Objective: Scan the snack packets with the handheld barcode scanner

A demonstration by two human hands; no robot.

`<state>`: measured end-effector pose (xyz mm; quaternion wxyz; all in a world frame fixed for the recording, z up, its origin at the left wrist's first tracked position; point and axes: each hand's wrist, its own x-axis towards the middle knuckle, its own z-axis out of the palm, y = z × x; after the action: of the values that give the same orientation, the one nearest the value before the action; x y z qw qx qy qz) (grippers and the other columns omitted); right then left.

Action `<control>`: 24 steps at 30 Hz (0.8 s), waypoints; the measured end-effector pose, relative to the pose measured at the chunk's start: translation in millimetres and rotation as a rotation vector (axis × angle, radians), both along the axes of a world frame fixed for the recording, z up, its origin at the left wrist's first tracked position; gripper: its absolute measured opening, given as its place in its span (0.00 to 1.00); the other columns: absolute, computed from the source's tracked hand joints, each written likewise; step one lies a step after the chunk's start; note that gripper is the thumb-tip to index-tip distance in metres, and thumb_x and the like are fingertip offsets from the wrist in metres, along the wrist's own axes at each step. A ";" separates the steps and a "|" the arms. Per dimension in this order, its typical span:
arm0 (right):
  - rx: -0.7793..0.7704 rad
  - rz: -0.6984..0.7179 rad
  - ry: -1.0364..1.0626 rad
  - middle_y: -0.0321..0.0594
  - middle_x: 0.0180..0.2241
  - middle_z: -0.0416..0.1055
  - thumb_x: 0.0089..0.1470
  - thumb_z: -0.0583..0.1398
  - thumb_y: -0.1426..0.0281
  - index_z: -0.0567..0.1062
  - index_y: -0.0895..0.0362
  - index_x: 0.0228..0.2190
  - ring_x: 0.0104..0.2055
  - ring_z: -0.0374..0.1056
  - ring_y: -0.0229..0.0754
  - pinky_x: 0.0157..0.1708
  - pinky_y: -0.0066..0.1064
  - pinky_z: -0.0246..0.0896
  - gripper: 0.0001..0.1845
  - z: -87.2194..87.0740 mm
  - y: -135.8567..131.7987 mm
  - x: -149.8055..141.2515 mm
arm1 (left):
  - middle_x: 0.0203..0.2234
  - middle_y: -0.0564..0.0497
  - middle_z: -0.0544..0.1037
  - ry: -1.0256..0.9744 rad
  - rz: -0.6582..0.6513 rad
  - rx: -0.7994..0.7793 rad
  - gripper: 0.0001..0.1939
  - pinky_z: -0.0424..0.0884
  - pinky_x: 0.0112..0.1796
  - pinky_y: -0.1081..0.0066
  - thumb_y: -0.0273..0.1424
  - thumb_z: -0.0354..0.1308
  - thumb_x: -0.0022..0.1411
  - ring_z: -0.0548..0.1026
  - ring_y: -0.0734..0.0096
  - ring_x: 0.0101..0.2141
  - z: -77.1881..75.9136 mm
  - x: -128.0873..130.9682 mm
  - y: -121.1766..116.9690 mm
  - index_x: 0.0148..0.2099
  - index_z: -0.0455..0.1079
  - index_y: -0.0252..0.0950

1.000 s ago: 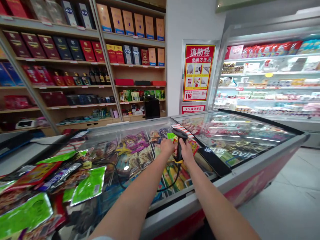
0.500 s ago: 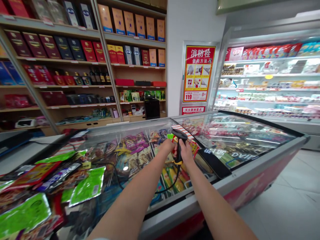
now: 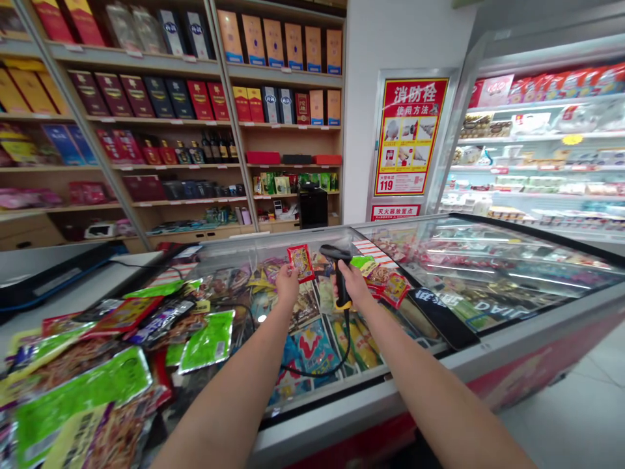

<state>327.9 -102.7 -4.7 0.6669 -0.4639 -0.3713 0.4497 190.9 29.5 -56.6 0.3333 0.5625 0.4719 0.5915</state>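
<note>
My left hand (image 3: 287,284) is closed on the lower left edge of a small red snack packet (image 3: 301,262), held up above the freezer's glass top. Beside it, my right hand (image 3: 352,285) wraps round the handle of a black barcode scanner (image 3: 340,273) with a yellow band at its base. The scanner's head points left, toward the packet, with a small gap between them. From the handle a black cord (image 3: 336,371) loops down over the glass. Just right of my right hand, red snack packets (image 3: 393,288) and a green one (image 3: 362,262) lie on the freezer top.
A heap of snack packets (image 3: 117,352) covers the left end of the chest freezer (image 3: 342,398). Ice creams show through its glass. A black sign (image 3: 444,319) lies across the top. Behind stand shelves of boxes (image 3: 288,78) and a lit open fridge (image 3: 537,156).
My left hand has moved left, away from the scanner, with the red packet now in clear sight. The view has turned a little left.
</note>
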 end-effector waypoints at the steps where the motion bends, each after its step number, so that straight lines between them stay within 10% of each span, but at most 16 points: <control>1: -0.014 0.041 -0.019 0.29 0.16 0.65 0.47 0.60 0.48 0.63 0.54 0.27 0.12 0.59 0.33 0.11 0.26 0.58 0.23 0.2 -0.1 -4.0 | 0.23 0.52 0.74 -0.017 0.007 -0.009 0.06 0.69 0.33 0.68 0.30 0.54 0.53 0.72 0.69 0.25 -0.6 -1.6 0.1 0.33 0.69 0.35; 24: -0.200 0.206 -0.206 0.30 0.16 0.66 0.49 0.60 0.54 0.64 0.55 0.27 0.12 0.60 0.34 0.10 0.25 0.59 0.18 -14.5 -24.0 4.3 | 0.32 0.47 0.77 0.244 0.127 -0.101 0.10 0.68 0.39 0.68 0.31 0.49 0.58 0.74 0.66 0.35 8.1 -9.4 -14.6 0.37 0.70 0.34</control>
<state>332.2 -126.7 -19.2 0.5261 -0.5314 -0.4366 0.5002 181.5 14.9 -48.5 0.2634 0.5817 0.5727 0.5140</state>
